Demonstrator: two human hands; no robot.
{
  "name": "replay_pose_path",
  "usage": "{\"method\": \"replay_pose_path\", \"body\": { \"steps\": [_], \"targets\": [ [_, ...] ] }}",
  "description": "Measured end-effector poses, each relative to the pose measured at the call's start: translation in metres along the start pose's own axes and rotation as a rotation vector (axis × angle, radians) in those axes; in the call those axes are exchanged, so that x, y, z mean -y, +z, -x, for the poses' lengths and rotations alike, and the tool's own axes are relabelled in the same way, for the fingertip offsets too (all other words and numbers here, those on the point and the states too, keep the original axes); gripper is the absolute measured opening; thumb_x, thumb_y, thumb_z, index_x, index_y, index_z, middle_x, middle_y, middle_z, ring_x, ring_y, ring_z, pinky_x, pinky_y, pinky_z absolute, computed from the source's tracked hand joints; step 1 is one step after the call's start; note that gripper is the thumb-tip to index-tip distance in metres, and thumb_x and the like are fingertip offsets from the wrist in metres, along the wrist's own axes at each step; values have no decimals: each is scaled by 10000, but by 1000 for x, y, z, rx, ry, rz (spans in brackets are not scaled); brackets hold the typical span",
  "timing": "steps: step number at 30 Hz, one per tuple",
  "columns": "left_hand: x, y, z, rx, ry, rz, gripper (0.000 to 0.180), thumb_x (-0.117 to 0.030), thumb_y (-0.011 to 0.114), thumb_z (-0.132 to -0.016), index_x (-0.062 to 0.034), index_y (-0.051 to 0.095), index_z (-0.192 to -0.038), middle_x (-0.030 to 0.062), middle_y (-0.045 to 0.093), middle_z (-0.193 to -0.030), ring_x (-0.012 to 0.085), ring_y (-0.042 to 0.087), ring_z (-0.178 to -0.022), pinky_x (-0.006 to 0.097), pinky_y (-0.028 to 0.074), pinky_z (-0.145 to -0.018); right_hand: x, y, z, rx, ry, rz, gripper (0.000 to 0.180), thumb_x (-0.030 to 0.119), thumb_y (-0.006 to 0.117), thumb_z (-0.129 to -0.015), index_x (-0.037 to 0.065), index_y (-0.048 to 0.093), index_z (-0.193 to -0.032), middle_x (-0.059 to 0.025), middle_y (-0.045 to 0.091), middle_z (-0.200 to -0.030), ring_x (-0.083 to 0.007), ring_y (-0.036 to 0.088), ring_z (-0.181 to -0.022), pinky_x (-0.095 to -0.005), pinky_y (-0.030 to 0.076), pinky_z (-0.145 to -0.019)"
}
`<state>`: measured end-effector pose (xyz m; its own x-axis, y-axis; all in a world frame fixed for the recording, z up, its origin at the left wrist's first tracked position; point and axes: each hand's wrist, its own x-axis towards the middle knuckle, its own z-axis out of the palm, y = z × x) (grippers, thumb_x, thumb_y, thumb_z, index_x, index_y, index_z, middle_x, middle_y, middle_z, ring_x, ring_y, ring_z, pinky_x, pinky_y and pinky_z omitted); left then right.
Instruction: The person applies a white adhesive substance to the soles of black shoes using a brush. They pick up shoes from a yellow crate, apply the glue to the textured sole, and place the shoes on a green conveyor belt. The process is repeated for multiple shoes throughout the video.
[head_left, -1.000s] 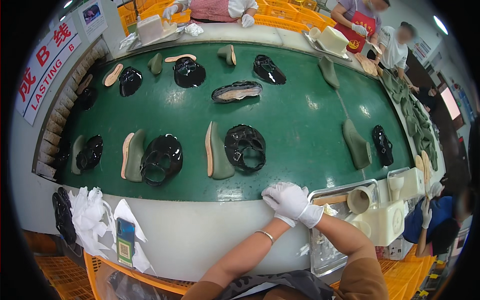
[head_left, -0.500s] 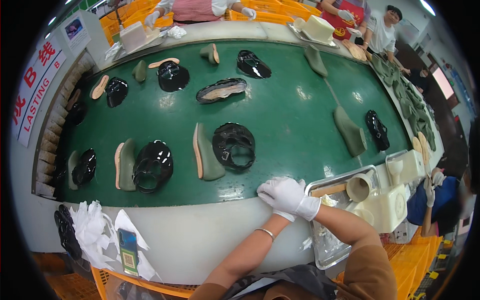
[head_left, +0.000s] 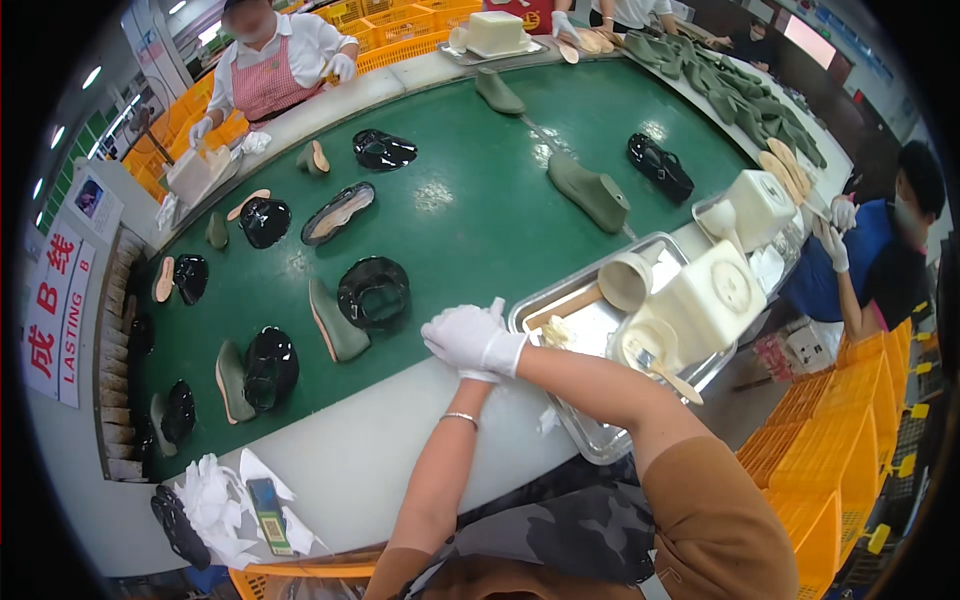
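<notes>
Camera view has swung right; white-gloved hands (head_left: 465,338) stay clasped together left of the rectangular silver metal tray (head_left: 597,440), apparently handling nothing.

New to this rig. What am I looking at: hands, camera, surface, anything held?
No machine arms here: these are a person's own two gloved hands, clasped one over the other, with no tool visible in them. The view comes from the left of two fisheye cameras worn on the head, looking down, so straight edges bend.

On the green surface lie glossy black shoe parts and green foot-shaped forms. Right of the hands, a metal tray carries a cream tub and a cup. A phone lies at lower left.
</notes>
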<state>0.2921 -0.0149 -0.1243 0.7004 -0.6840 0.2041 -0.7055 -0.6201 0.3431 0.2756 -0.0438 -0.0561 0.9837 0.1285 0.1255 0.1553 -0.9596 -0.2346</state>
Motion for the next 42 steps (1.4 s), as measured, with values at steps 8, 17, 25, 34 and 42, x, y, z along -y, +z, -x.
{"method": "replay_pose_path", "body": {
  "steps": [8,17,25,34,42],
  "targets": [
    [-2,-5,37,-155,39,-120,440,-149,490,-810,-26,420,-1227,161,475,-1191,301,416,-1123,448,297,-987,9,11,32,24,-11,-203,195,311,538,-809,172,628,-910,-100,610,-861,-301,606,-832,-632,347,-817],
    [-5,-8,63,-195,21,-107,444,-129,494,-821,-39,415,-1249,127,485,-1219,309,424,-1147,466,282,-1006,-196,-147,-5,-140,26,-31,252,222,485,-764,91,641,-912,-133,638,-896,-312,605,-846,-394,482,-746],
    [-16,-18,54,-85,-3,-70,419,-112,505,-804,-30,460,-1213,131,478,-1246,310,415,-1169,471,279,-1005,-464,-152,114,410,624,458,302,238,508,-779,38,651,-953,-207,609,-949,-338,585,-936,-385,472,-836],
    [-15,-27,46,-35,-112,-34,406,-87,516,-790,-44,475,-1192,122,486,-1235,316,422,-1158,470,278,-1004,-530,-102,87,587,688,369,294,237,505,-778,60,669,-947,-160,641,-936,-322,610,-875,-378,471,-826],
    [-20,-27,44,-99,-86,31,372,-78,522,-792,-45,505,-1162,112,520,-1192,294,446,-1143,453,288,-1000,-485,-180,77,-461,492,-386,151,153,638,-767,9,642,-812,-36,633,-726,-124,586,-674,-240,457,-656]
  ]
}}
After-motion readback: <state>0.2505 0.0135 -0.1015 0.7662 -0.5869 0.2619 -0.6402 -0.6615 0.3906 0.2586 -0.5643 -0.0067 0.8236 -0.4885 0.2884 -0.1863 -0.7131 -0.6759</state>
